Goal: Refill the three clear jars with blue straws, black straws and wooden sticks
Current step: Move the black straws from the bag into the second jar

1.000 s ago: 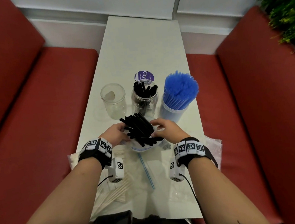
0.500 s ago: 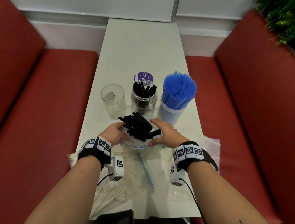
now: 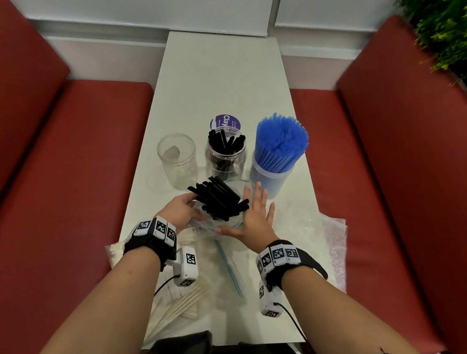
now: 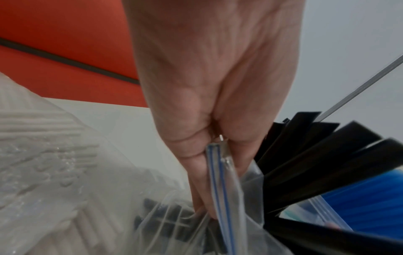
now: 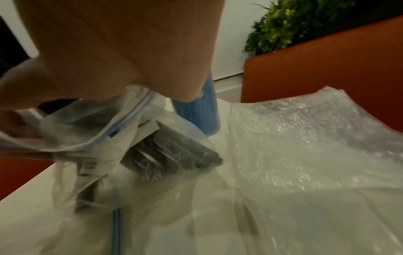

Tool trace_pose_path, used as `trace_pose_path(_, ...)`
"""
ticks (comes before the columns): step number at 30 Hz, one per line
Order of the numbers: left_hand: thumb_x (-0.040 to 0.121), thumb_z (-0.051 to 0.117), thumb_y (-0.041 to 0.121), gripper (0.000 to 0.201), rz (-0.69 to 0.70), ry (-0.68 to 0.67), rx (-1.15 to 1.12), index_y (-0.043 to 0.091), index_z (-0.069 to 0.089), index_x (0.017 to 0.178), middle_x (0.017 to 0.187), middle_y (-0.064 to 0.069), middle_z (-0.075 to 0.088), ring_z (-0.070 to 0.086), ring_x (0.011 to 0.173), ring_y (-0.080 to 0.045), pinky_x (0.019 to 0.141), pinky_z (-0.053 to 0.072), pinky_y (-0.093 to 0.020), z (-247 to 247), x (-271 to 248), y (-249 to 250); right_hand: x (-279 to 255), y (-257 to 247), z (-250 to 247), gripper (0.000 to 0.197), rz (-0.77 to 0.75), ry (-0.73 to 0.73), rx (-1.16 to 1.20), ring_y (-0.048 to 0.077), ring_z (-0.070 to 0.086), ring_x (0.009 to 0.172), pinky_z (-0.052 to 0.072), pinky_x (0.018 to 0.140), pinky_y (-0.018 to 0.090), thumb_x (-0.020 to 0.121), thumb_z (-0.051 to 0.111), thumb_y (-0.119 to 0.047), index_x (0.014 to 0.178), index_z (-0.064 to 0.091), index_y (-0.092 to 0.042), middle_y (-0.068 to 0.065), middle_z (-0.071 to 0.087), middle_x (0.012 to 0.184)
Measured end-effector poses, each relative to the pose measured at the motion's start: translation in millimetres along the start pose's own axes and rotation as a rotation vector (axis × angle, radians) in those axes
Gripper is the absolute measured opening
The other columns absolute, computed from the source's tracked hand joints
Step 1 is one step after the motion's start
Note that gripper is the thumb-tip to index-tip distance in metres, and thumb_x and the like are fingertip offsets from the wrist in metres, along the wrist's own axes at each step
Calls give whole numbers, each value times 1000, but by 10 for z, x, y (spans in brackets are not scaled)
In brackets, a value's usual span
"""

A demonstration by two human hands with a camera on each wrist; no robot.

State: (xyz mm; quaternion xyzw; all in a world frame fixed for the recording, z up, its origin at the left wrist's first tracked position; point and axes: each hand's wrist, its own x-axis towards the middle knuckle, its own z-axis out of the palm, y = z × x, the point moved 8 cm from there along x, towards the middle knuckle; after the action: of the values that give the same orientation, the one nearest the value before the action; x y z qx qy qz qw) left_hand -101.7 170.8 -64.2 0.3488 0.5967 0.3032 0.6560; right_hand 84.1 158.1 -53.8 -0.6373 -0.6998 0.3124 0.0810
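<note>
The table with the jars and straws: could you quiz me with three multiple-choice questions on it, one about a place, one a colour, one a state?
1. Where is the empty jar?
A. leftmost in the row
B. middle
C. rightmost

2. What colour are the straws in the right jar?
A. black
B. blue
C. green

3. How does the left hand stand?
A. flat on the table
B. pinching the bag
C. inside a jar

Answers:
1. A, it stands left of the jar of black straws.
2. B, a blue bundle fans out of it.
3. B, the left wrist view shows the fingers clamped on the bag's blue zip strip.
</note>
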Motion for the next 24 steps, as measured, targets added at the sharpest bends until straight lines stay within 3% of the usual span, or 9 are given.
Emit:
trace_pose_path(4, 84, 46, -25, 57, 14, -11, 20, 8, 61, 127, 134, -13, 62, 61, 121, -33, 86, 58, -43, 41, -12, 31, 16, -249, -15, 118, -146, 102, -166, 29, -28, 152, -15, 120, 59, 79, 50, -84, 162, -7, -23, 10, -26, 166)
trace_pose_path(6, 84, 47, -24, 57, 12, -33, 37, 6, 59, 131, 133, -17, 62, 61, 120, -34, 97, 52, -51, 66, -18, 39, 2, -376, -39, 103, -229, 181, -216, 30, -22, 154, -13, 121, 59, 85, 48, -79, 163, 6, -26, 9, -14, 169)
trace_pose_path(9, 87, 49, -20, 49, 13, -68, 47, 7, 61, 127, 127, -24, 64, 64, 107, -36, 101, 49, -55, 97, -37, 42, -51, -555, -87, 76, -345, 311, -159, 31, -5, 157, -7, 123, 59, 93, 55, -63, 157, 33, -28, 10, 12, 169)
trace_pose_path(11, 89, 50, -19, 42, 16, -84, 43, 8, 64, 117, 119, -25, 66, 64, 102, -38, 101, 49, -57, 113, -53, 51, -93, -631, -115, 63, -376, 380, -95, 33, 13, 155, 1, 124, 59, 94, 61, -55, 148, 47, -26, 10, 31, 161)
trace_pose_path(14, 86, 52, -20, 39, 10, -82, 66, 9, 65, 109, 103, -15, 70, 65, 91, -34, 97, 52, -53, 122, -73, 63, -141, -678, -134, 50, -381, 445, -51, 31, 44, 133, 26, 115, 55, 93, 65, -46, 136, 58, -23, 9, 51, 136)
trace_pose_path(17, 82, 53, -22, 40, 6, -63, 97, 6, 64, 109, 96, -10, 69, 68, 82, -27, 81, 59, -39, 87, -76, 73, -133, -680, -112, 44, -365, 412, 11, 25, 49, 118, 35, 103, 44, 94, 66, -41, 134, 60, -23, 5, 55, 121)
trace_pose_path(20, 80, 54, -23, 35, 9, -38, 155, 4, 63, 101, 86, -11, 67, 68, 75, -23, 66, 59, -29, 33, -81, 77, -88, -699, -50, 38, -396, 298, 153, 25, 51, 114, 39, 100, 43, 96, 67, -31, 131, 63, -17, 4, 61, 119)
trace_pose_path(24, 80, 56, -22, 37, 11, -19, 156, 10, 64, 97, 84, -4, 67, 68, 72, -20, 60, 54, -24, -8, -81, 54, -18, -651, -77, 31, -352, 279, 347, 20, 52, 115, 42, 102, 36, 98, 65, -21, 127, 63, -9, 6, 65, 121)
